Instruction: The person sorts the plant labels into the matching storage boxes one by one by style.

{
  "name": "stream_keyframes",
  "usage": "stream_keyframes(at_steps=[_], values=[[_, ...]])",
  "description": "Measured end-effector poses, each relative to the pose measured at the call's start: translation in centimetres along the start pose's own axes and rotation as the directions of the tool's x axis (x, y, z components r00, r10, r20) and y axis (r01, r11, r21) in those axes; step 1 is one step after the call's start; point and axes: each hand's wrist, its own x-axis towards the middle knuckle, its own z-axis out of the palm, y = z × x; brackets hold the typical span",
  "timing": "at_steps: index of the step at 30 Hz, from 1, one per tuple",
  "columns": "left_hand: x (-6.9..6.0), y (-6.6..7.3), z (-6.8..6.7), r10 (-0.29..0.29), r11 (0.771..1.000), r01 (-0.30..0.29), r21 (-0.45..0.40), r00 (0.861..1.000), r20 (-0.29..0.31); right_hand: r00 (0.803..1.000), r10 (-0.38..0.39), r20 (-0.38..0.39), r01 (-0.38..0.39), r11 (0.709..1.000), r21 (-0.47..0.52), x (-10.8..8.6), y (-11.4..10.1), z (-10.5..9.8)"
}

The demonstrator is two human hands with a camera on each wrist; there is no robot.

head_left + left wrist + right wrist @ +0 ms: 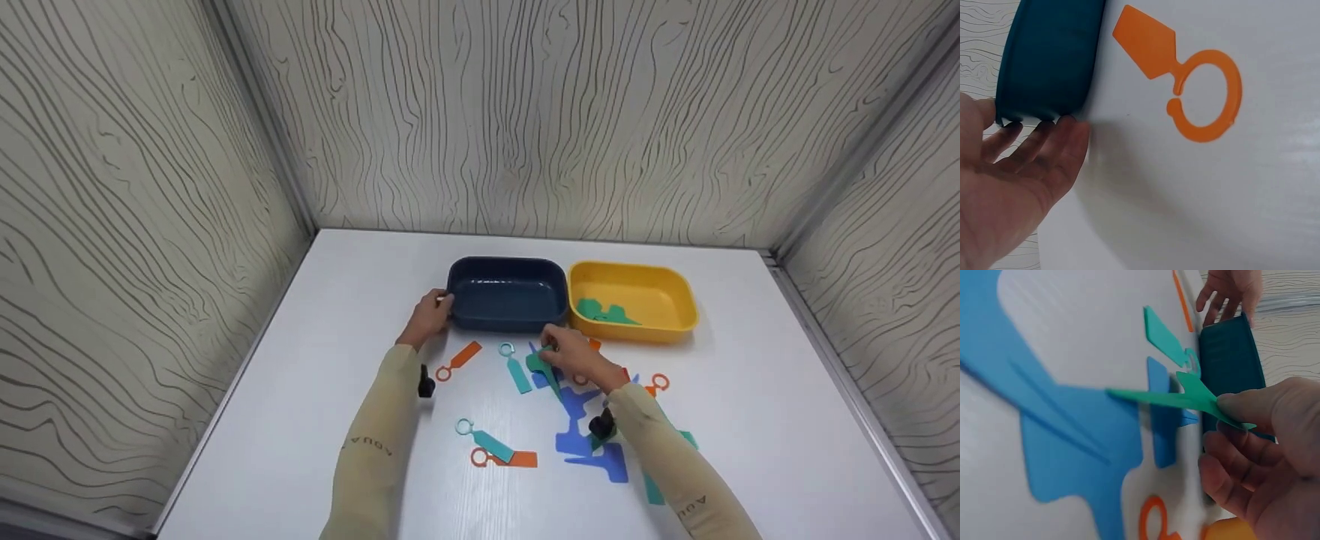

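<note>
My left hand [431, 315] holds the left end of a dark blue tray [510, 324], fingers against its outer wall and thumb at the rim. My right hand [576, 352] pinches a flat green plant tag [1168, 399] with a long pointed stake, between thumb and index finger. It is held above the table, just in front of the trays. Beneath it lie several flat blue plant tags [1084, 439]. Near the left hand, an orange ring tag [1148, 45] lies flat. A teal ring tag [518, 375] lies between the hands.
A yellow tray [679, 330] stands against the blue tray's right side, with green plant tags [615, 314] in it. Closer in, a teal ring tag [491, 445] overlaps an orange ring tag [525, 459]. More tags lie partly under the right forearm. Patterned panels [510, 112] enclose the table.
</note>
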Motion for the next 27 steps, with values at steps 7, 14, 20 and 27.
stream_keyframes(at_steps=[7, 14, 20, 27], values=[[0.0, -0.1, 0.0, 0.006, 1.0, -0.006, 0.001, 1.0, -0.006, 0.995, -0.027, -0.098, 0.034, 0.997, 0.072, -0.7, -0.2, -1.8], [0.3, -0.4, 0.1, -0.009, 1.0, 0.009, -0.003, 1.0, -0.014, 0.978, -0.046, -0.204, 0.077, 0.986, 0.147, -0.8, 0.5, -3.9], [0.4, -0.3, 0.2, -0.01, 1.0, 0.01, -0.001, 1.0, -0.013, 0.941, -0.021, -0.337, 0.064, 0.991, 0.118, -0.8, 1.8, -6.0], [0.1, -0.3, 0.2, -0.011, 1.0, 0.01, -0.012, 1.0, -0.013, 0.929, 0.042, -0.366, 0.017, 0.988, 0.156, -0.9, 3.2, -8.5]])
